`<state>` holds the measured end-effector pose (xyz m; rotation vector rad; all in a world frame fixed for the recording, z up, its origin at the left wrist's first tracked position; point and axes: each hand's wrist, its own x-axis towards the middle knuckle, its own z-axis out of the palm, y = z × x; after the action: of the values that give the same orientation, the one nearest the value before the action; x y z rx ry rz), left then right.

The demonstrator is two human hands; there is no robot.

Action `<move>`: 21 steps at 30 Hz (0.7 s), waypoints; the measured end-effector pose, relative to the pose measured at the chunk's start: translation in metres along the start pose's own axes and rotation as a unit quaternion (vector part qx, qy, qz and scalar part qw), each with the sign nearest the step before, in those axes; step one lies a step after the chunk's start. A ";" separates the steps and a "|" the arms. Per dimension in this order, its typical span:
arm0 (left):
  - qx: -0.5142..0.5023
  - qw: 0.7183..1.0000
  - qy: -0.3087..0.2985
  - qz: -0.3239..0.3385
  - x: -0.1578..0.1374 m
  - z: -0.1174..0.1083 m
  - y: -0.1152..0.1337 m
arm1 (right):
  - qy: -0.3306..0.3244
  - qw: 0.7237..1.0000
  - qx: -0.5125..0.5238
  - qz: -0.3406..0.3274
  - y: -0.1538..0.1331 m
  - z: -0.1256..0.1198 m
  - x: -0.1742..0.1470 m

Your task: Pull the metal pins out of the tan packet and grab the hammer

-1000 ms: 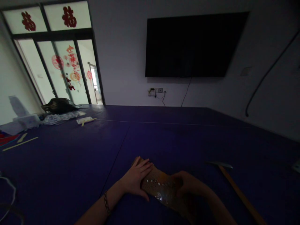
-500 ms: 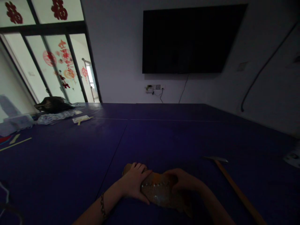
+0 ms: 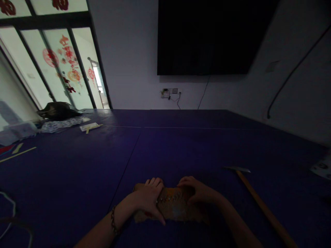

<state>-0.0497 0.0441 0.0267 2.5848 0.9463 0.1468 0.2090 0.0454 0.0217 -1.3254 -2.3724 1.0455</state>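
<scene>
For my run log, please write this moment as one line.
left hand: flat on brown board | right hand: on board | board: lies on blue table | hammer: right, untouched

**Readable text: red paper cut-outs on the glass only**

Red characters on the top window panes are cut off by the frame edge and unreadable. The red decorations on the door glass are too small to make out.
</scene>
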 end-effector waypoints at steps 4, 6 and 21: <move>-0.052 0.998 -0.022 0.013 -0.001 -0.005 -0.005 | 0.005 1.000 0.007 -0.001 -0.007 -0.003 -0.004; -0.084 0.996 -0.015 0.020 -0.005 -0.005 -0.009 | 0.024 1.000 0.014 -0.013 -0.014 -0.005 -0.006; -0.330 0.939 0.080 0.060 -0.026 0.008 -0.024 | 0.156 0.952 0.261 -0.018 0.002 0.040 -0.013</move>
<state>-0.0816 0.0416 0.0106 2.0169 0.6404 0.6048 0.1976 0.0166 -0.0068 -1.1383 -1.7220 1.2334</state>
